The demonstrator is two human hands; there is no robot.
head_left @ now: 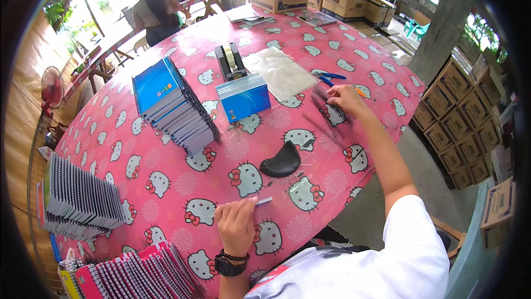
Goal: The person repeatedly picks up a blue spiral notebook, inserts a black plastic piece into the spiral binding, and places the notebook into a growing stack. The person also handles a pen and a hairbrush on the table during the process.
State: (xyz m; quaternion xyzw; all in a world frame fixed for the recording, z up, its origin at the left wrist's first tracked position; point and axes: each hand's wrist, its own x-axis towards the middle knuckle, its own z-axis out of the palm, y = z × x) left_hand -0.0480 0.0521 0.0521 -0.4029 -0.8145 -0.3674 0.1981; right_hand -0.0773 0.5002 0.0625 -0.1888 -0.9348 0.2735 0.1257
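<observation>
My left hand (237, 223), with a black watch on the wrist, is closed near the front edge of the table. A thin, pale, narrow item (264, 201) sticks out of its fingers; its kind is not clear. Farther right, my right hand (347, 100) reaches to a bunch of black spiral binding coils (321, 100) and its fingers are closed on them. Blue-handled pliers (332, 77) lie just beyond that hand. Between my hands rests a black curved piece (280, 160). A small stack of blue notebooks (243, 100) stands beyond it.
A tape dispenser (230, 61) and clear plastic sheets (279, 71) lie behind the notebooks. Tall spiral notebook stacks (171, 105) stand left, with more (83, 197) and pink ones (138, 271) nearer. Cartons (459, 116) are piled right. Another person (150, 14) is at the far left.
</observation>
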